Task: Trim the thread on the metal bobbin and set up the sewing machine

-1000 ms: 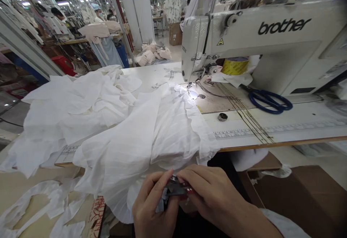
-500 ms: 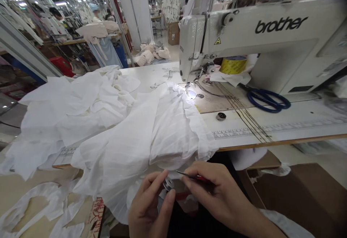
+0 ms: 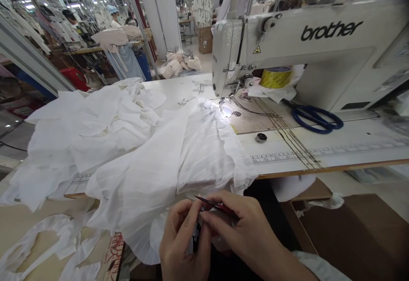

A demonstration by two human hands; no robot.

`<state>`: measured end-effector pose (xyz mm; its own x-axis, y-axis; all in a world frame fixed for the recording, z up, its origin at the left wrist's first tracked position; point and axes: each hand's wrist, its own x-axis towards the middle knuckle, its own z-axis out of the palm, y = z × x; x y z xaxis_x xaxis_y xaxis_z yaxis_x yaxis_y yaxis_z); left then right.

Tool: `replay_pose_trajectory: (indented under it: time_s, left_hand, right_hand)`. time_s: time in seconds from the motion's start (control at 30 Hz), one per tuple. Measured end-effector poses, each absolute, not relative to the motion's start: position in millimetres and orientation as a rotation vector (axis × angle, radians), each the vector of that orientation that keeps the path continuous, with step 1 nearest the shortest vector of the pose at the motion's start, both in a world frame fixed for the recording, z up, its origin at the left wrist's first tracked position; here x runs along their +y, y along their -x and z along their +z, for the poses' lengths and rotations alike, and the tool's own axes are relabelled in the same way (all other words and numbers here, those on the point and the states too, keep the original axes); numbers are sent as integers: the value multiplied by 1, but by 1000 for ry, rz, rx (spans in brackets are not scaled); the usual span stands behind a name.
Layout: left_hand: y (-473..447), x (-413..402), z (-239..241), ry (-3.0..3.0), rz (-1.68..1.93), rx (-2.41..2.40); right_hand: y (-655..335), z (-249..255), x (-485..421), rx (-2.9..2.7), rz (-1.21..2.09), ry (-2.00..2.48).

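Observation:
In front of my lap the two hands meet, below the table's front edge. My left hand (image 3: pixel 187 238) is closed, thumb and fingers pinching a small metal bobbin (image 3: pixel 202 207) that is now mostly hidden. My right hand (image 3: pixel 246 223) grips a slim pointed tool (image 3: pixel 209 203), dark and red, whose kind I cannot make out; its tip reaches over the left fingertips. White gathered fabric (image 3: pixel 143 170) drapes over the table edge just beyond both hands, its far end at the sewing machine's needle (image 3: pixel 222 100).
The sewing machine (image 3: pixel 287 38) stands on the table at right. A small round metal bobbin case (image 3: pixel 261 137), blue-handled scissors (image 3: pixel 316 118) and a yellow tape roll (image 3: pixel 275 77) lie near it. More white fabric (image 3: pixel 83 123) is heaped at left. A cardboard box (image 3: pixel 351 234) sits lower right.
My right hand has moved left, bringing the pointed tool over the bobbin at the left fingertips. My left hand has shifted slightly right, and the bobbin is now mostly covered.

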<state>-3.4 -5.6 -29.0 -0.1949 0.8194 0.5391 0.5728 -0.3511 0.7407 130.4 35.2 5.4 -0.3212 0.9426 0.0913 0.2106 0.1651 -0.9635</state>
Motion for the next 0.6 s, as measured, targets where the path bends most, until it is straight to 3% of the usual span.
replay_pose_trajectory:
  time_s: [0.47,0.6]
  left_hand:
    - [4,-8,-31,-1704,1660,1593]
    - [-1,-10,-30,-1503,1619,1527]
  right_hand:
    - [-130,5,29,-1623,1192,1057]
    - [-134,8,31,-1753,1000,1064]
